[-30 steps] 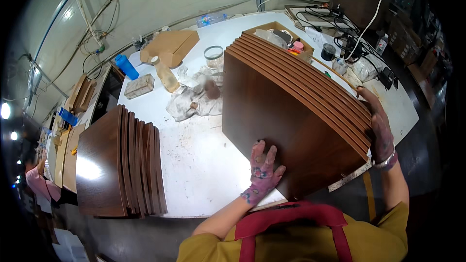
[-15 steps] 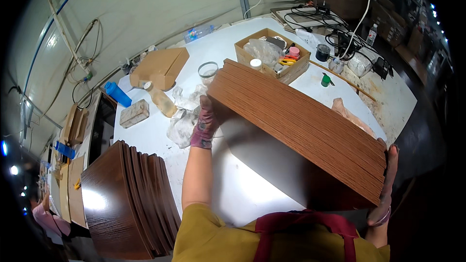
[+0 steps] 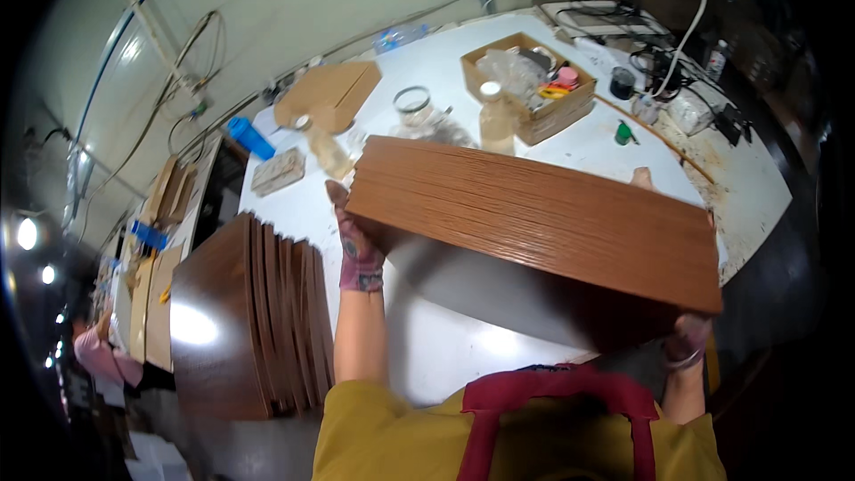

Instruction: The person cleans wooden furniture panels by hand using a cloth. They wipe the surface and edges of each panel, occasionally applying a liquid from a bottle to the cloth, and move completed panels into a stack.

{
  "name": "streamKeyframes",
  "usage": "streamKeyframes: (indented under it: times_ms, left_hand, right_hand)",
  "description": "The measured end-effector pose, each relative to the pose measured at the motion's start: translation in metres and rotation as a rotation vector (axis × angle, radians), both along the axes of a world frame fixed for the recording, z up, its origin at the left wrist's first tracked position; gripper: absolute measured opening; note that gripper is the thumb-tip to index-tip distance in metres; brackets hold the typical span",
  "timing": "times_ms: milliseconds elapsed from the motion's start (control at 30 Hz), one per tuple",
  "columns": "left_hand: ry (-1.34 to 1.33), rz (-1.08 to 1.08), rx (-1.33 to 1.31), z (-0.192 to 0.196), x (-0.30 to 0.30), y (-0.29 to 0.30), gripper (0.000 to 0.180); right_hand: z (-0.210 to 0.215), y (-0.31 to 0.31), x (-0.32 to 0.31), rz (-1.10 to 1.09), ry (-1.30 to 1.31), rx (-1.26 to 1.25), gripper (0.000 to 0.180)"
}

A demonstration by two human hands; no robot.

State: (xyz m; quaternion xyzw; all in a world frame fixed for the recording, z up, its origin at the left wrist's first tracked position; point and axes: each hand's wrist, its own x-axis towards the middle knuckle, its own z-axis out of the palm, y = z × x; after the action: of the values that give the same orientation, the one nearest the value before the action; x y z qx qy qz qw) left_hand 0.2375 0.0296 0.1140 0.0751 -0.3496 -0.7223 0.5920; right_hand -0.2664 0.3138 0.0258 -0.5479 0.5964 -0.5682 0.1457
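I hold a thick stack of brown wood-grain panels (image 3: 543, 227) lifted off the white table (image 3: 445, 347), its long edges facing up. My left hand (image 3: 356, 245), in a patterned glove, grips the stack's left end. At the stack's lower right corner sits my right hand (image 3: 688, 338), mostly hidden under the panels. A second stack of brown panels (image 3: 249, 316) stands on edge at the table's left, beside my left forearm.
Behind the lifted stack stand a cardboard box (image 3: 534, 93) of small items, a plastic bottle (image 3: 492, 116), a glass jar (image 3: 412, 105) and a cardboard sheet (image 3: 329, 93). Cables and a dark cup (image 3: 622, 82) lie far right. Another person's sleeve (image 3: 93, 352) shows far left.
The stack stood on the table with my hands at its near side; now it is lifted and swung level, my left hand having moved to its far left end.
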Motion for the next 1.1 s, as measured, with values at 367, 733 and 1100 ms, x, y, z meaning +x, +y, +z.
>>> streamKeyframes:
  times_ms: [367, 733, 1100]
  left_hand:
    - [-0.469, 0.54, -0.051, 0.001, 0.019, 0.229, 0.06]
    - [0.892, 0.189, 0.784, -0.024, 0.041, 0.266, 0.038]
    - [-0.613, 0.742, 0.047, -0.005, 0.009, 0.247, 0.034]
  right_hand:
    - [-0.008, -0.112, -0.103, 0.368, -0.032, 0.14, 0.055]
    - [0.097, -0.088, -0.001, 0.563, -0.707, 0.209, 0.068]
    - [0.013, -0.191, -0.118, 0.019, 0.489, 0.362, 0.082]
